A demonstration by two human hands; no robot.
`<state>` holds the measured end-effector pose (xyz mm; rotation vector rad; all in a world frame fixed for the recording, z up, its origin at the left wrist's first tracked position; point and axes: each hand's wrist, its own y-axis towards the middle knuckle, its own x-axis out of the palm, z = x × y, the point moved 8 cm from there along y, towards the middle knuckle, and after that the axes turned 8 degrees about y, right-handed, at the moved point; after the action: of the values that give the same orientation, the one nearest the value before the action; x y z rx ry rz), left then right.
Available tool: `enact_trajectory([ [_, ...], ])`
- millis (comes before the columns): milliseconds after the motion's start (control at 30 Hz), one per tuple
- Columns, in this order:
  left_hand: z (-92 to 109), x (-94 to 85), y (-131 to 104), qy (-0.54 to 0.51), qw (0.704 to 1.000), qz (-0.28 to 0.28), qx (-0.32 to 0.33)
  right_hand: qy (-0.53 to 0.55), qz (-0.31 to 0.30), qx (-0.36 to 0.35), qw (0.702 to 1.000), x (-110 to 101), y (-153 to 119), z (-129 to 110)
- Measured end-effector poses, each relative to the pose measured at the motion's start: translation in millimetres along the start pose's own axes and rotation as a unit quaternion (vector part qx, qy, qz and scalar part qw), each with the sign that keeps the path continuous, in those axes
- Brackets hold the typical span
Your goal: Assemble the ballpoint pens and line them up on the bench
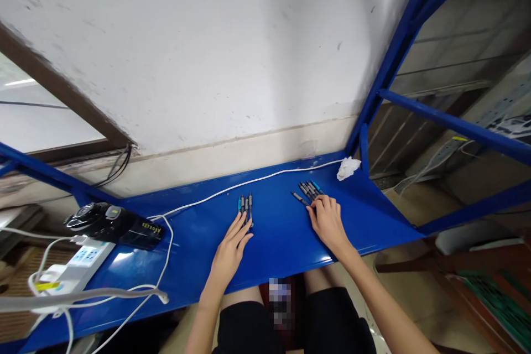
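Observation:
Several dark pens with grey grips (246, 203), one with a blue end, lie side by side on the blue table (274, 232). My left hand (230, 246) rests over their near ends, its fingers stretched out and somewhat apart. To the right, my right hand (329, 223) is at a second group of pens (309, 188), also with a blue-ended one. A single pen (299, 198) sticks out to the left of that group. Its near end meets my right thumb and forefinger, which close on it. My right fingers partly cover the near ends of the group.
A black bottle (120, 225) lies at the left beside a white power strip (81, 265) with tangled cords. One white cable (232, 189) runs along the back. Crumpled white tissue (347, 167) sits at the back right, near the blue frame post (364, 149). A wall (232, 66) stands behind.

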<state>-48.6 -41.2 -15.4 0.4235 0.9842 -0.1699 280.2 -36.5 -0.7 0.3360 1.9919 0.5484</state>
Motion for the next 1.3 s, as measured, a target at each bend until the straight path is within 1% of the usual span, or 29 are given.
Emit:
enact_trajectory([
  [200,-2,-1.0,1,-0.01,1.0,0.006,-0.01,0.094,0.007,0.008,0.996,-5,-3,2],
  [333,2,-3.5,0,0.006,1.0,0.022,0.003,0.143,0.01,0.01,0.99,-5,-8,3],
  [433,5,-7.7,-1,0.023,0.999,0.042,0.006,0.152,-0.001,0.006,0.988,-4,-9,0],
  [600,12,-14.6,-1,0.039,0.997,0.07,0.008,0.161,0.002,0.014,0.987,-9,-8,-2],
  [800,24,-28.6,-6,0.014,0.993,0.11,0.038,0.173,-0.023,-0.031,0.984,-12,-11,-9],
  [867,29,-32.9,-9,-0.014,0.992,0.124,0.035,0.209,-0.022,-0.015,0.977,-13,-12,-13],
  [933,31,-33.8,-10,-0.064,0.988,0.139,-0.001,0.276,-0.023,0.037,0.96,-11,-13,-16],
  [1000,32,-25.3,-8,-0.142,0.978,0.134,-0.069,0.357,-0.049,0.103,0.927,0,-13,-24],
  [1033,33,-15.6,-5,-0.191,0.97,0.114,-0.102,0.396,-0.076,0.129,0.906,8,-13,-32],
  [1100,41,7.5,1,-0.307,0.938,0.069,-0.143,0.478,-0.143,0.165,0.851,27,-14,-51],
  [1167,52,26.7,7,-0.412,0.897,0.044,-0.153,0.542,-0.181,0.19,0.798,41,-15,-67],
  [1200,56,34.4,10,-0.447,0.88,0.036,-0.159,0.553,-0.19,0.191,0.788,44,-15,-72],
  [1233,58,40.2,12,-0.47,0.867,0.029,-0.165,0.552,-0.196,0.183,0.79,45,-14,-77],
  [1300,58,47.4,13,-0.5,0.847,0.018,-0.177,0.527,-0.207,0.156,0.809,43,-13,-83],
])
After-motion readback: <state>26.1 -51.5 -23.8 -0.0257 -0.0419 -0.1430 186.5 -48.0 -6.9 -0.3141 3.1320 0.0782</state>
